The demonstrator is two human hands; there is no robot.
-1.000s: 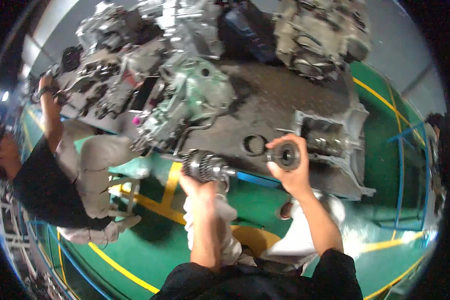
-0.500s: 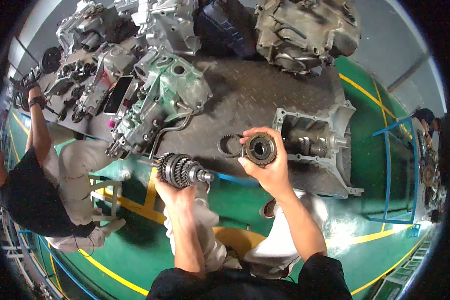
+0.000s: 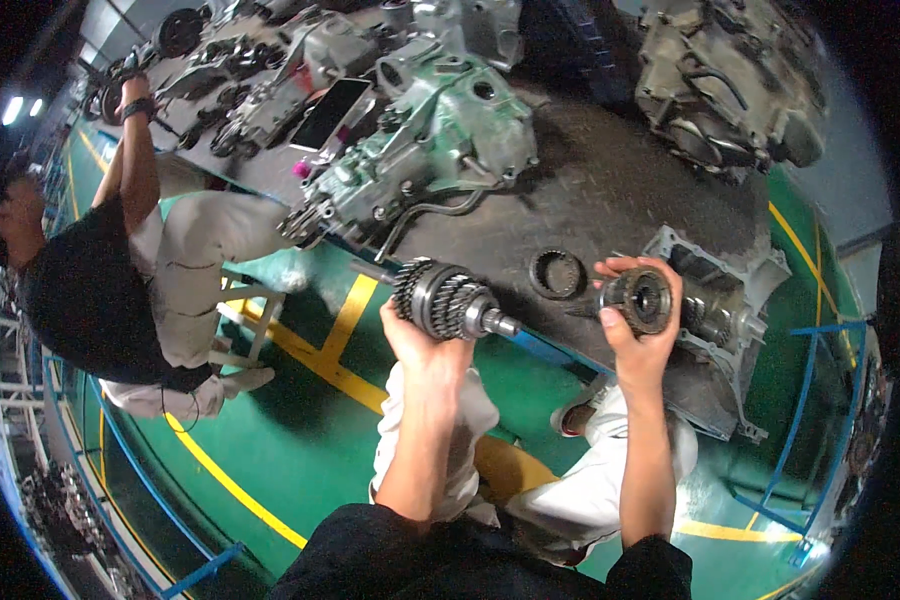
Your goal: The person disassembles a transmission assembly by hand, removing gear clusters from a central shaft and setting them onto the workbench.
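Above bench edge: gear shaft (image 3: 448, 298), gear (image 3: 642, 298).
Left hand (image 3: 417, 340): wrapped round shaft.
Right hand (image 3: 638, 330): gripping gear, just right of loose ring (image 3: 556, 273).
Housing (image 3: 727, 300): right of gear.

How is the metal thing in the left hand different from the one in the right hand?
The gear shaft in the left hand is long, with several toothed gears stacked along it and a thin stub at its end. The round gear part in the right hand is short and ring-like, with a dark hollow middle. The shaft lies sideways; the round part faces the camera. Both are grey, oily-looking metal.
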